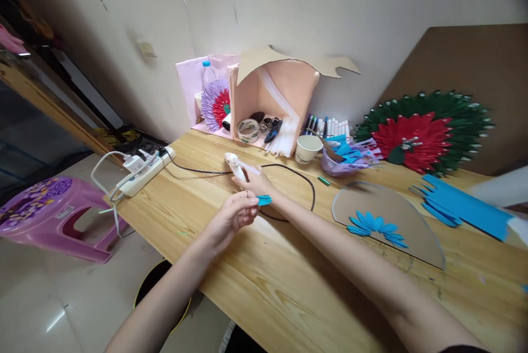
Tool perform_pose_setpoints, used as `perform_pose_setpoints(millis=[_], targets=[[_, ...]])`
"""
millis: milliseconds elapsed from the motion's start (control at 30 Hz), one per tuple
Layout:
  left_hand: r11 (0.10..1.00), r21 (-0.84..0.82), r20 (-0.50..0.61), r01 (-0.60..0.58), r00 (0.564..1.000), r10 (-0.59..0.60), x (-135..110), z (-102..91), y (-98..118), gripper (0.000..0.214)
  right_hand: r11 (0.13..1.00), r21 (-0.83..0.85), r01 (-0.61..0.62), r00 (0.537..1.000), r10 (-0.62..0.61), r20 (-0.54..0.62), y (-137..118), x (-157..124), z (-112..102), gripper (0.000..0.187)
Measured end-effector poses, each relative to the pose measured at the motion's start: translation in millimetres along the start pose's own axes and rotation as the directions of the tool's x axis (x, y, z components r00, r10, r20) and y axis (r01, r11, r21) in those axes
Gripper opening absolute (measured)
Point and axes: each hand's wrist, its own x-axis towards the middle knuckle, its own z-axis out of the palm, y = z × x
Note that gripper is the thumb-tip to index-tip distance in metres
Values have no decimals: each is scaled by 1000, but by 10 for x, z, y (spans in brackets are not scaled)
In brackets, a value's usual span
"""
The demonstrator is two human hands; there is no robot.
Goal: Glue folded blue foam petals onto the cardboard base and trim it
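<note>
Two bare hands meet near the middle of my head view, over the wooden table (pixel 289 287). I have the left hand (pixel 237 211) on the near side, its thumb and fingers pinched together on a small blue paper petal (pixel 264 199). That petal juts out to the right of the fingertips, above the tabletop and close to the right wrist. My right hand (pixel 254 181) is reached across to the far side, fingers closed around a white glue gun (pixel 234 164); its trigger is hidden from me.

A dark cable (pixel 312 191) loops on the table to the right of that hand, and a white power strip (pixel 144 174) lies at the table's left edge. Right of both hands I see a half-round cardboard piece (pixel 350 203) with blue petals (pixel 363 222) fanned out along its near edge. Farther right lies cut blue paper (pixel 474 209). On the far side stand a paper cup (pixel 308 150) and, just right of it, a purple basket (pixel 330 166) heaped with blue and purple strips.
</note>
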Motion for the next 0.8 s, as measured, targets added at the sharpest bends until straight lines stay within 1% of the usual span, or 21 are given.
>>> perform_pose_setpoints(millis=[100, 200, 267, 333, 367, 433, 467, 500, 567, 633, 733, 800], targets=[[997, 58, 84, 55, 995, -60, 150, 150, -98, 25, 997, -80, 9, 1000, -10, -10, 10, -437, -464, 23], [985, 141, 151, 100, 981, -121, 370, 347, -277, 26, 990, -143, -22, 999, 15, -49, 20, -1051, -1007, 14], [970, 191, 184, 149, 965, -184, 513, 530, -433, 25, 977, -179, -119, 983, 91, -159, 35, -1475, -1306, 13], [951, 237, 208, 197, 946, -248, 618, 753, -597, 24, 968, -121, -219, 947, 181, -265, 66, -1854, -1514, 13], [942, 257, 218, 217, 936, -275, 653, 873, -675, 23, 967, -57, -249, 920, 218, -326, 88, -2016, -1587, 14], [926, 285, 247, 249, 914, -322, 698, 1103, -819, 23, 963, 43, -265, 873, 259, -413, 135, -2278, -1688, 15], [919, 295, 270, 263, 899, -344, 711, 1203, -882, 22, 964, 62, -258, 859, 259, -441, 155, -2377, -1725, 15], [912, 303, 294, 276, 883, -365, 723, 1289, -936, 22, 967, 54, -250, 856, 247, -454, 171, -2456, -1758, 15], [904, 317, 332, 288, 859, -390, 743, 1405, -1019, 22, 969, -8, -247, 862, 217, -459, 178, -2557, -1820, 15], [902, 337, 354, 271, 851, -388, 761, 1448, -1064, 23, 964, -90, -248, 872, 182, -455, 156, -2598, -1879, 17], [903, 357, 365, 238, 855, -369, 778, 1423, -1083, 24, 957, -186, -222, 901, 129, -414, 100, -2595, -1934, 20], [901, 367, 360, 233, 857, -368, 784, 1391, -1087, 24, 958, -204, -202, 917, 112, -382, 73, -2584, -1932, 19]])
